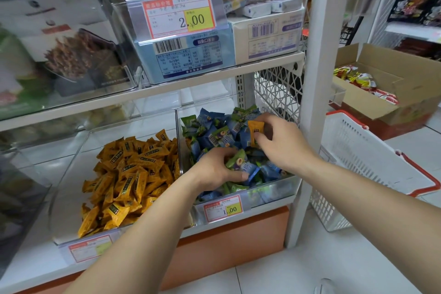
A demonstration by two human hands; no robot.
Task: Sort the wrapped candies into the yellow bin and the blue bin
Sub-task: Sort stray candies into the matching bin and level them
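Sorting looks nearly done; your right grip [284, 143] pinches a stray yellow candy [255, 130] in the blue bin [274, 194], still owed to the yellow bin [71, 186]; your left grip [214, 169] clutches green candies [238, 160].

1 view only: a wide-angle camera worn on the head, facing forward and tilted down at a shop shelf, near enough for both arms to reach it. The left hand [214, 169] and right hand [284, 143] come in from the bottom edge to the centre. The yellow bin [69, 174] sits lower left and the blue bin [274, 194] at centre. An upper shelf [214, 71] crosses the upper half, and a white basket [358, 157] lies at the right.
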